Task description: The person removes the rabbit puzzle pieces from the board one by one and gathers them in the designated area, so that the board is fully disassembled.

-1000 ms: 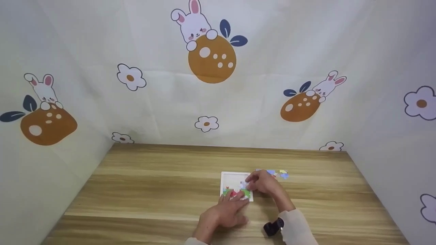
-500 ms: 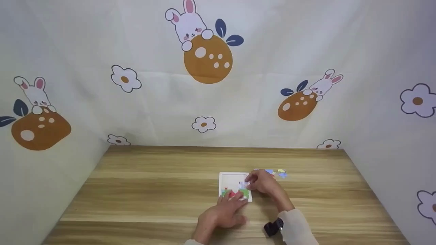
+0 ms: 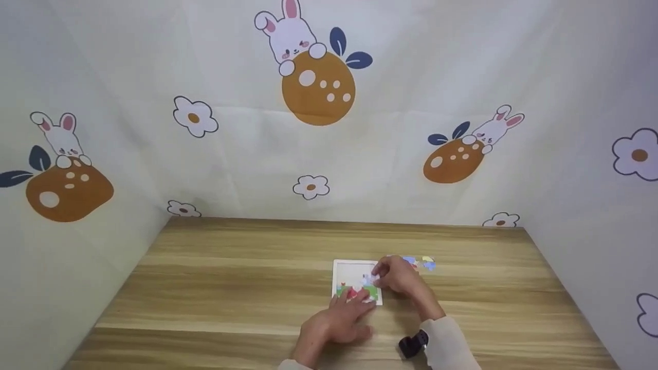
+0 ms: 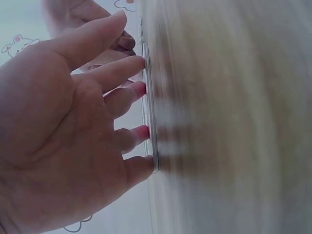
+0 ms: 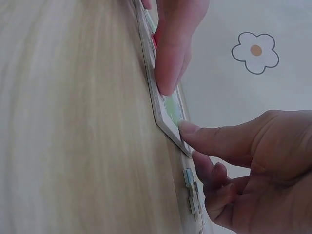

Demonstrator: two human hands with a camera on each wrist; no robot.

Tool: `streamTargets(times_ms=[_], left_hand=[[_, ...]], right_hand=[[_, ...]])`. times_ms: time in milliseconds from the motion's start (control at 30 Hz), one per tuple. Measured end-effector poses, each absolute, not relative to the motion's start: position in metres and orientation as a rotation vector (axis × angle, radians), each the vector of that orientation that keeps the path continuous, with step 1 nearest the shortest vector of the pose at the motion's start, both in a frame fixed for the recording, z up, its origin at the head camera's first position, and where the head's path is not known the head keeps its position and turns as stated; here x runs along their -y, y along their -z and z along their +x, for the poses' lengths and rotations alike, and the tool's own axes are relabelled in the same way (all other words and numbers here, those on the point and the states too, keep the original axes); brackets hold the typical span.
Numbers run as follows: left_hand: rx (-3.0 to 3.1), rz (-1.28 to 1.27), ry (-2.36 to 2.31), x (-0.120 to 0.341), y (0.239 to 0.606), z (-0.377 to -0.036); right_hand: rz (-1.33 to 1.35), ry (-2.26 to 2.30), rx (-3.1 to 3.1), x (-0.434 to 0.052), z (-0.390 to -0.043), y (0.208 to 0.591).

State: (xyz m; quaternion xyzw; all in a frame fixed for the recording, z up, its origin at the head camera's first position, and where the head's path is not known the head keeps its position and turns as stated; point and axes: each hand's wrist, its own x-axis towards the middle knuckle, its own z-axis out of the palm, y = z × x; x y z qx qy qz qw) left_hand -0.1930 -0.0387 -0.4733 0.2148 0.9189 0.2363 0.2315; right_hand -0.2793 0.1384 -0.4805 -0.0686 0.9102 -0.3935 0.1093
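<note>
A small white-rimmed jigsaw tray (image 3: 335,272) lies on the wooden table; pieces with green (image 3: 371,293) and red (image 3: 352,292) parts fill its lower portion. My left hand (image 3: 338,322) presses its spread fingertips on the tray's near side, hiding some of the pieces there. At the tray's right edge, my right hand (image 3: 402,276) pinches a pale blue-white puzzle piece (image 3: 375,279) between thumb and curled fingers, mostly covered by the fingertips. In the right wrist view, the thumb (image 5: 214,139) reaches over the tray's rim (image 5: 168,124).
Loose puzzle pieces (image 3: 427,263) lie behind and right of the right hand, partly covered by it. A black device (image 3: 413,344) is strapped at the right wrist, close to the sleeve (image 3: 450,341). Printed fabric (image 3: 247,154) walls the table (image 3: 216,288) at the back and sides.
Both hands stay almost in place. The right fingertips shift very slightly at the tray's right edge. The whole head view swings a little to one side and back.
</note>
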Motion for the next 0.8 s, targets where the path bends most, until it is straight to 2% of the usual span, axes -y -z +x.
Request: streamTargets(times_ms=[533, 800], left_hand=[[-2.603, 0.632, -0.611, 0.038, 0.473, -0.192], [-2.591, 0.632, -0.595, 0.038, 0.473, -0.192]], right_hand=[[-0.209, 1.331, -2.705, -0.141, -0.281, 0.473], [-0.123, 1.516, -2.699, -0.157, -0.281, 0.450]])
